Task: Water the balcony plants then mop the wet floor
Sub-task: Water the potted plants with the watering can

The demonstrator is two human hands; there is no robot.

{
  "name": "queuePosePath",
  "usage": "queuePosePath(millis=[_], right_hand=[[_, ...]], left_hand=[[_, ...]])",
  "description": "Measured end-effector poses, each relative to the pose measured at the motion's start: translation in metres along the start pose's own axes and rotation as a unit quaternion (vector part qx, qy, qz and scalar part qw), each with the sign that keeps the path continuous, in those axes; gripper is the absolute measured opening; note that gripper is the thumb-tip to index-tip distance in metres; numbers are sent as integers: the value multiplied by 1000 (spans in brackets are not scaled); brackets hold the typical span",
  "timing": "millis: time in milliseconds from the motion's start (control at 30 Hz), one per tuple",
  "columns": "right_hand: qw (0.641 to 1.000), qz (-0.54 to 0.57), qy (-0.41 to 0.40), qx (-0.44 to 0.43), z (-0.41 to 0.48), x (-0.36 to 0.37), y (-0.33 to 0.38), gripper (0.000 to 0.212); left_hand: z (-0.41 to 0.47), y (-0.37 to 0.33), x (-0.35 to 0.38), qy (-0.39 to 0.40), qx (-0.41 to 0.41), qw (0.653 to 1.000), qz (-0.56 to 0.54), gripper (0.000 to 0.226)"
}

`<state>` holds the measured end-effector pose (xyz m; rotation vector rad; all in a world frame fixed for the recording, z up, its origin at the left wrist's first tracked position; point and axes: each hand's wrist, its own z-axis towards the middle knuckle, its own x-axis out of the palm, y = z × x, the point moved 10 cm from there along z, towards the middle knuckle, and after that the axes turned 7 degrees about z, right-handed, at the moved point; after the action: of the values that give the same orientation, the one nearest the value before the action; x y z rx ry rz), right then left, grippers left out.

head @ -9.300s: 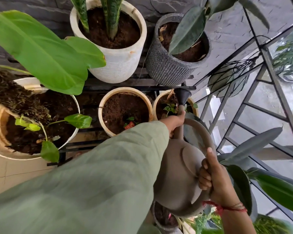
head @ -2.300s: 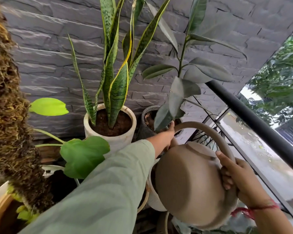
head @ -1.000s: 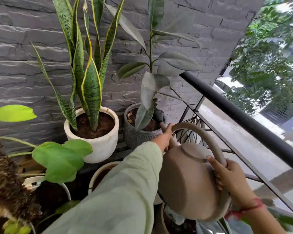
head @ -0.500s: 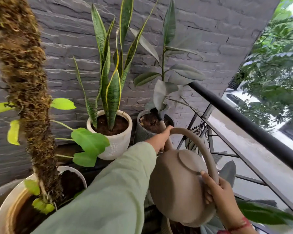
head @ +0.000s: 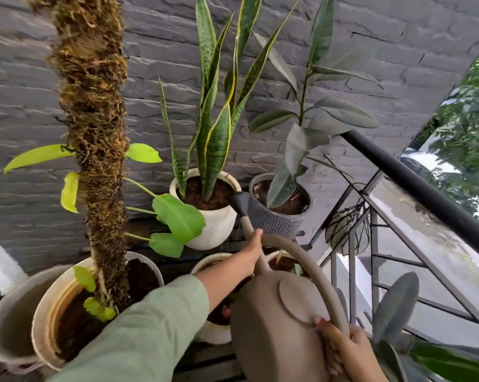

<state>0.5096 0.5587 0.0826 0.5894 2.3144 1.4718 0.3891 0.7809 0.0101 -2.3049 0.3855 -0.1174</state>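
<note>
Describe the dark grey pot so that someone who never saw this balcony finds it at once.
At the foot of the grey brick wall two pots stand side by side. The dark grey pot is the one nearer the black railing. Unlike the white pot beside it, it has a woven texture and holds broad dark leaves.

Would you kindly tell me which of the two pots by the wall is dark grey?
The textured pot on the right, holding the broad-leaved plant, nearest the railing; the white pot beside it holds striped, sword-shaped leaves.
</note>
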Motion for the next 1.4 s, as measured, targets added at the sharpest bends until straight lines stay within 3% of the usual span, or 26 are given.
queuePosePath(millis=[133, 267, 533, 767, 1133, 1400], right_hand=[[999, -25, 16, -19, 5, 21, 23, 56], [998, -40, 30, -36, 13, 35, 46, 55], [997, -43, 51, -30, 18, 51, 76, 55], [995, -43, 90, -19, 20, 68, 99, 48], [989, -74, 123, -36, 33, 99, 131, 48], [989, -84, 118, -14, 33, 83, 122, 48]], left_hand=[[10, -11, -25, -14, 0, 999, -44, 77], [43, -9, -30, 13, -37, 998, -42, 98], [32, -22, -50, 33, -47, 998, -22, 51], [45, -16, -62, 73, -88, 993, -23, 76], [35, -64, -91, 53, -59, 997, -24, 78], [34, -44, -74, 67, -85, 994, -12, 83]])
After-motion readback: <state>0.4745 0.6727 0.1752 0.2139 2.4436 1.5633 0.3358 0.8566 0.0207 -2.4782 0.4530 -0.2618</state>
